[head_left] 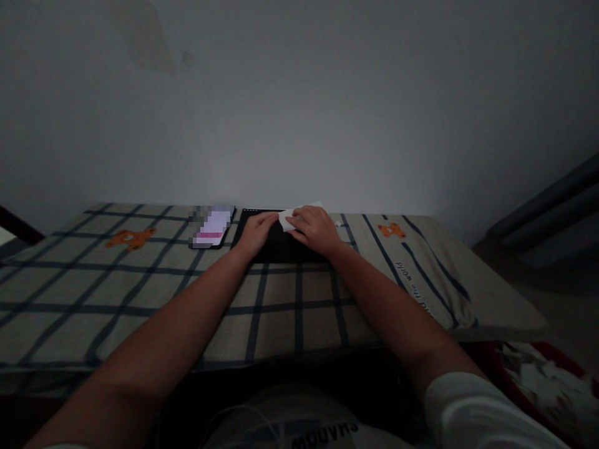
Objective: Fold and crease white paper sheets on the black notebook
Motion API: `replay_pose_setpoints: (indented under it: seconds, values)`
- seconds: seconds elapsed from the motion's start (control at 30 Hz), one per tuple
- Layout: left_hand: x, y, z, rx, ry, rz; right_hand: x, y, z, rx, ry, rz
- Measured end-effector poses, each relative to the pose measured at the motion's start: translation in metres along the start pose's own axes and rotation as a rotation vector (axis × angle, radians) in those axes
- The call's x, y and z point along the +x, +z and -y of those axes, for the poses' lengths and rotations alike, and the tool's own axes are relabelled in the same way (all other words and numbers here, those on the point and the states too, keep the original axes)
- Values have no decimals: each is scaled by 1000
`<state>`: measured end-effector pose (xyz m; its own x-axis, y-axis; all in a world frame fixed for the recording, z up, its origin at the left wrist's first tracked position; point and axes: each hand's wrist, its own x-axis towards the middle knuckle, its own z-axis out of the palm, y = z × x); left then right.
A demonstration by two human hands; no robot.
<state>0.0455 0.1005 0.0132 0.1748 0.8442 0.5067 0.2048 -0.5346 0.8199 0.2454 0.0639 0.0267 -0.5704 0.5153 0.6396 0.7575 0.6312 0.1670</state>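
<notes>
Both my hands rest on a black flat pad (276, 246) lying on the checked tablecloth (140, 293) at the far side of the table. My right hand (314, 229) pinches a small piece of white paper (286, 219), part of which sticks out behind the hand. Fingertips of my left hand (256, 232) touch the same paper from the left, fingers curled. How firmly the left hand grips it is hard to see in the dim light.
A phone (213, 227) with a lit screen lies just left of the black pad. The cloth has orange bear prints (130, 237) and hangs over the right table edge (496, 324). A red container with white scraps (538, 374) sits at lower right. A plain wall stands behind.
</notes>
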Motion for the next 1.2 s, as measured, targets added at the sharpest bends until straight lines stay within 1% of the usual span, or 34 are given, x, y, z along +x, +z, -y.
replay_pose_setpoints:
  seconds: [0.07, 0.13, 0.33, 0.43, 0.6, 0.67, 0.73, 0.83, 0.9, 0.97, 1.03, 1.2]
  values:
    - [0, -1, -1, -26, 18, 31, 0, 1, -2, 13, -19, -7]
    - [0, -2, -2, -6, 33, 57, 0, 1, -3, 23, -31, -23]
    - [-1, 0, 0, 93, 81, 45, -1, 3, -4, 43, -36, -64]
    - [-1, 1, 1, 153, 131, 58, 0, 4, -3, 63, -18, -97]
    - [-1, 2, 1, 234, 251, 65, 0, 6, -4, 94, 6, -84]
    - [-2, 1, -1, 278, 299, 51, 0, 7, -6, 110, -7, -113]
    - [-3, 0, -4, 331, 378, 21, 0, 9, -7, 138, -31, -156]
    - [-4, -2, -11, 446, 524, -56, 1, 9, -6, 181, -63, -229]
    - [-6, -5, -17, 529, 583, -119, 3, 7, -4, 201, -79, -281]
    - [-7, -6, -21, 582, 609, -169, 4, 4, -1, 212, -86, -318]
    - [-8, -7, -24, 618, 614, -192, 6, 1, 1, 214, -93, -342]
    - [-11, -6, -27, 651, 652, -170, 6, -3, 2, 202, -106, -377]
